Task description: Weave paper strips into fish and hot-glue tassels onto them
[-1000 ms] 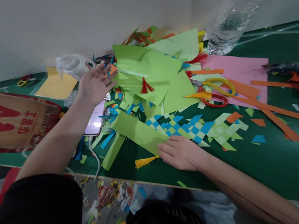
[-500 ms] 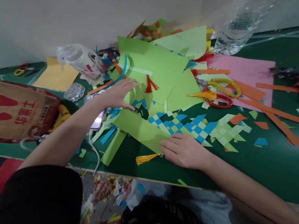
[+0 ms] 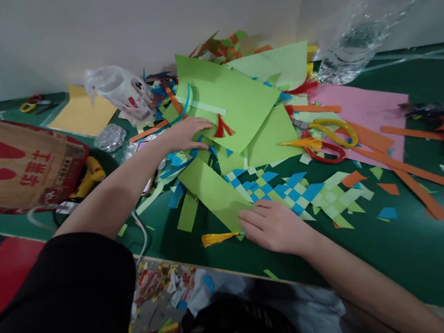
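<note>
My left hand (image 3: 188, 134), thumb parted from fingers, should sift the scraps (image 3: 177, 160) gently. From my curled right hand (image 3: 274, 228), whose grip I can't tell, the green strip (image 3: 212, 194) lies at ten o'clock, the yellow tassel (image 3: 219, 238) at nine.

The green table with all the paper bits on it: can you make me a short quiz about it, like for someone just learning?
1. Which colour is the tassel nearest the right hand?
a) red
b) yellow
c) blue

2. True or false: the scissors by the pink paper have one yellow handle and one red handle.

3. Fill the gap: in the picture, the water bottle is to the ____ of the brown paper bag.

Key:
1. b
2. True
3. right
</note>
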`<state>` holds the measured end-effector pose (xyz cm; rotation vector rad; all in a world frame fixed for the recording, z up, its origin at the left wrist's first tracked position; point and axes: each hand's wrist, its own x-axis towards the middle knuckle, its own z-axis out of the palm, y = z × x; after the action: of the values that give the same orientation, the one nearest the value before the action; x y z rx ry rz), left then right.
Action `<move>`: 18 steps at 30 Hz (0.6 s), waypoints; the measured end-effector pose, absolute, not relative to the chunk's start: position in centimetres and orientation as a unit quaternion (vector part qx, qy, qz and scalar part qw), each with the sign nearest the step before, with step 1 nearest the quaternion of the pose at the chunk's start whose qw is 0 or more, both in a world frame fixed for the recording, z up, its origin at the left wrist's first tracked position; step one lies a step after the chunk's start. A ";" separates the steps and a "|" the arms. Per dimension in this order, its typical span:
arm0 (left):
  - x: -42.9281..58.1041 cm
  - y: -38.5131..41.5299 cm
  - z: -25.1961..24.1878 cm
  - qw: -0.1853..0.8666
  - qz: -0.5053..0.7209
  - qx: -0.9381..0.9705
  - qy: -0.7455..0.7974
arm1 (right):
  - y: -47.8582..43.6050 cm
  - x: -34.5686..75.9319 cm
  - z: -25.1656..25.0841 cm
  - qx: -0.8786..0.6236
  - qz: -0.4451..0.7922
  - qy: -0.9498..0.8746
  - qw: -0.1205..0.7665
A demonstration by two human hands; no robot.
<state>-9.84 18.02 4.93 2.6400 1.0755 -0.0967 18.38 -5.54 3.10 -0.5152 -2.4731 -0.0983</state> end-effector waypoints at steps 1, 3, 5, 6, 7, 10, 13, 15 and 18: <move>-9.8 18.1 4.9 0.147 -0.026 0.916 0.371 | -5.5 18.4 3.1 -0.194 -0.038 -0.933 0.301; -9.7 18.1 4.7 0.155 -0.004 0.911 0.381 | -5.5 18.4 3.2 -0.194 -0.041 -0.933 0.301; -9.6 17.9 4.5 0.163 0.036 0.896 0.411 | -5.5 18.4 3.2 -0.196 -0.042 -0.932 0.301; -9.5 17.9 4.4 0.165 0.062 0.884 0.434 | -5.5 18.5 3.2 -0.198 -0.042 -0.932 0.302; -9.5 17.8 4.3 0.165 0.086 0.870 0.456 | -5.5 18.5 3.2 -0.202 -0.044 -0.930 0.304; -9.4 18.2 4.4 0.137 0.144 0.812 0.549 | -5.4 18.6 3.2 -0.213 -0.054 -0.924 0.314; -9.7 19.3 5.4 0.086 0.184 0.737 0.645 | -5.4 18.6 3.3 -0.216 -0.060 -0.917 0.329; -10.3 20.1 6.4 0.066 0.206 0.710 0.670 | -5.4 18.6 3.4 -0.216 -0.062 -0.916 0.333; -11.5 21.1 7.9 0.038 0.268 0.674 0.687 | -5.4 18.5 3.4 -0.217 -0.061 -0.917 0.330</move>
<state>-11.49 21.06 7.86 2.0673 2.1083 0.8209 18.52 -5.39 3.38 -0.5689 -2.3984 -0.1589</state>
